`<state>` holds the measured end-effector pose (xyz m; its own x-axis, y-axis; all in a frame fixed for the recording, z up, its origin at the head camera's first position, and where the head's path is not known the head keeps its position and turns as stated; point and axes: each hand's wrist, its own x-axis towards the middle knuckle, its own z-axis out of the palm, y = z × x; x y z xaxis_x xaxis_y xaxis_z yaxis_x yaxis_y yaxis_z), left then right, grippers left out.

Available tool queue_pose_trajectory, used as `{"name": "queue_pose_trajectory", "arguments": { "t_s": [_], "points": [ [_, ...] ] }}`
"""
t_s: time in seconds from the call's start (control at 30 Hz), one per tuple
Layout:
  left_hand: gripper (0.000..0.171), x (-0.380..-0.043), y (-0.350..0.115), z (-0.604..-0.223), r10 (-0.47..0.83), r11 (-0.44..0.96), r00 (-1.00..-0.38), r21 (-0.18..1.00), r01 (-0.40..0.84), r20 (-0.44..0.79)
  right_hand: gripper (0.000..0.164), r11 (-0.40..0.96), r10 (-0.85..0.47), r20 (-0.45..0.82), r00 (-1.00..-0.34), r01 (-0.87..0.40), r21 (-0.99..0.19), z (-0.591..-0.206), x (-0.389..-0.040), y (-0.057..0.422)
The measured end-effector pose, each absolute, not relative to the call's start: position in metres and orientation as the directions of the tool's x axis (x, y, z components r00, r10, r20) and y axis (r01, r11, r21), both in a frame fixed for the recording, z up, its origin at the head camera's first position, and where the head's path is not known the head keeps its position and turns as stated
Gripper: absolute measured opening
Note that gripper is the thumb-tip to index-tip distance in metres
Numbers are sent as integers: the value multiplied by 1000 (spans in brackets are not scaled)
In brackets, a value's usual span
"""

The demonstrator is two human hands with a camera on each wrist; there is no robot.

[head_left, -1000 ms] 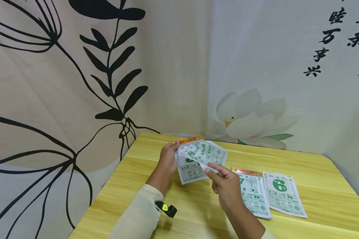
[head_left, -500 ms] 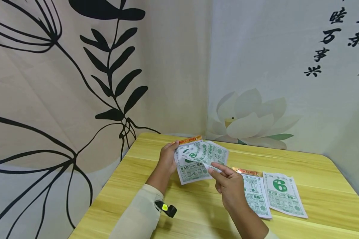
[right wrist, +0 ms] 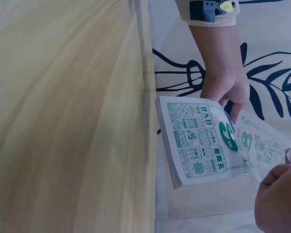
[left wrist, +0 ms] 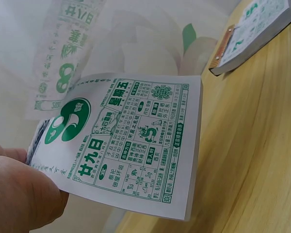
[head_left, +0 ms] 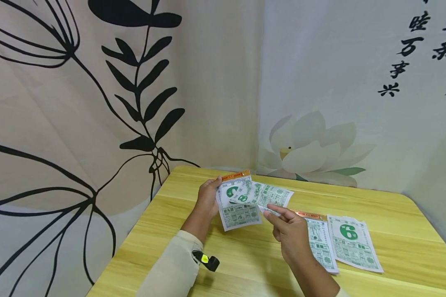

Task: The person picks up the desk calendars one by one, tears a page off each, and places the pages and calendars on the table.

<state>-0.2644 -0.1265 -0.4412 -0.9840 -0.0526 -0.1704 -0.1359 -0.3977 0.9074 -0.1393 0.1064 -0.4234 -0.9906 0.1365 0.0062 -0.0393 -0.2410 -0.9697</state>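
Note:
My left hand (head_left: 208,198) grips the left side of a tear-off calendar (head_left: 241,216), a thick pad with green print and a red-and-gold strip at its top. It is held up, tilted, above the table. Between thumb and forefinger, my right hand (head_left: 293,237) pinches the edge of a thin calendar page (head_left: 273,194). That page, printed with a green 8, slants out to the right, and its left end overlaps the pad's upper part. In the left wrist view the pad's top page (left wrist: 140,145) shows a big green numeral, and the thin page (left wrist: 70,53) hangs curved and blurred beyond it.
A second calendar (head_left: 321,247) lies on the wooden table (head_left: 245,264), partly behind my right hand. Beside it on the right lies a loose page (head_left: 357,247) with a green 6 and a ragged top edge. A printed cloth backdrop (head_left: 215,82) rises behind the table.
My right hand has moved a little right and down, drawing the page along. More of the numeral on the pad beneath now shows. My left hand holds nearly still.

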Motion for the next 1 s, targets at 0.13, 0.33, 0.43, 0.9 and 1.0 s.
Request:
{"name": "queue_pose_trajectory", "arguments": {
  "t_s": [0.13,0.33,0.43,0.9,1.0],
  "points": [
    [30,-264,-127,-442,-53,-407,-984,903,-135,-171,23,-237,132,5,-991,-36,-971,-424,-139,111],
    [31,-265,-126,-442,-45,-416,-983,898,-144,-178,26,-246,147,-16,-989,-21,-969,-423,-139,116],
    [35,-264,-126,-441,-50,-414,-982,899,-145,-182,27,-246,152,-19,-988,-19,-969,-424,-140,119],
    [31,-267,-134,-447,-93,-435,-976,890,-138,-197,30,-249,173,13,-985,-57,-967,-424,-139,125],
    [31,-266,-136,-446,-91,-425,-976,894,-143,-199,31,-249,168,27,-985,-69,-966,-425,-138,125]
  ]
}}
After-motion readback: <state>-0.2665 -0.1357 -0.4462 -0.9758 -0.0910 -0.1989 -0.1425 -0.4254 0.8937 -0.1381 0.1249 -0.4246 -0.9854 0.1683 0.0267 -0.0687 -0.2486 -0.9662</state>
